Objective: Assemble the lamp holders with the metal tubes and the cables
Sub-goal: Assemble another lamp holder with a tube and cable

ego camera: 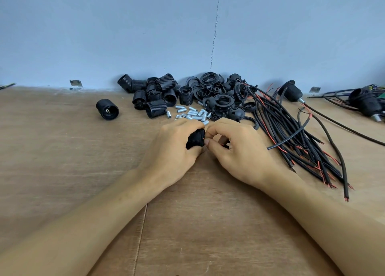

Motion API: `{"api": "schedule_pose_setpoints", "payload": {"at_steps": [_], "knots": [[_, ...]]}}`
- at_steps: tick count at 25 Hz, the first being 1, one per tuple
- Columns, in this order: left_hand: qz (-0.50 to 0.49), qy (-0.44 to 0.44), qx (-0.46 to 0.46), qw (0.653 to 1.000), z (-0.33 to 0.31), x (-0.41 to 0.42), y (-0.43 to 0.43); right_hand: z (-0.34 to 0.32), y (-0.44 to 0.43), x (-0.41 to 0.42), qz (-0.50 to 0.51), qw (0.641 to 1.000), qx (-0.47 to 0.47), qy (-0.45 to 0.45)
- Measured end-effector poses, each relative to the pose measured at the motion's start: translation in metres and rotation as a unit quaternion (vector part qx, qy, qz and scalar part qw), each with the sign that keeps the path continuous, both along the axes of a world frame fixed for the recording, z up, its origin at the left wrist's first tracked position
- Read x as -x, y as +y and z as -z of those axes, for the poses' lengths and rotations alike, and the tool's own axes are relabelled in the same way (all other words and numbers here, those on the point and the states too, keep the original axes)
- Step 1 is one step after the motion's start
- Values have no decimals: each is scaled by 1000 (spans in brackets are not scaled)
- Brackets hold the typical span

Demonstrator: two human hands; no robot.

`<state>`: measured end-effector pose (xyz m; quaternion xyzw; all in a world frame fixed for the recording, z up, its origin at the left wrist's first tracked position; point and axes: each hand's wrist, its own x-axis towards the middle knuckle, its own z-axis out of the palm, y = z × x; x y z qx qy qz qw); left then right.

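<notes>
Left hand: our left hand (177, 142) is over the middle of the counter (62, 161), its fingers wrapped round a black ribbed lamp holder (195, 139) that lies sideways in the palm.
Right hand: our right hand (235, 148) meets it from the other side, fingers curled, with thumb and forefinger pinching the holder's right end.
Under the right fingers: we see a small dark piece with a touch of red; we cannot tell what it is.
Lamp holder: held just above the counter between both hands, mostly covered by them.
Metal tubes (191, 114): a loose scatter of short silver tubes just beyond our knuckles.
Ribbed sleeves (156, 94): a heap of black sleeves at the far edge of the counter, left of the tubes.
Single sleeve (107, 109): on its side, apart from the heap, further left.
Caps and rings (220, 96): a black pile at the far edge, right of the sleeves and touching the cables.
Cables (291, 134): a bundle of black and red wires running from the far edge toward the near right; one black cable ends close by our right wrist.
Finished holder (290, 91): near the far edge beyond the cables, with a tube and cable coming out of it.
More finished pieces (366, 100): at the far right corner.
Brackets: one metal bracket (76, 84) where the counter meets the blue wall (125, 25).
</notes>
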<state>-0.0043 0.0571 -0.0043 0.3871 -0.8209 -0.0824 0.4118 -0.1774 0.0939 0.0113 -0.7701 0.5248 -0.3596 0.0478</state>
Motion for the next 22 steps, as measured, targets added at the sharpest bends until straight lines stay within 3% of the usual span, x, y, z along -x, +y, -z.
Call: {"api": "schedule_pose_setpoints", "payload": {"at_steps": [4, 8, 14, 18, 22], "knots": [[-24, -7, 3, 1000, 1, -1, -3, -4, -1, 6, 10, 999, -30, -31], [-60, -10, -26, 998, 1, -5, -5, -15, -2, 19, 12, 994, -105, 32], [-90, 138, -164, 973, -4, -13, -9, -22, -7, 41, 26, 978, -208, 17], [-69, 192, -200, 958, -6, -17, -11, -18, -9, 42, 26, 981, -192, 8], [-11, 279, -285, 917, -9, -21, -13, -18, -8, 40, 29, 988, -150, -32]]}}
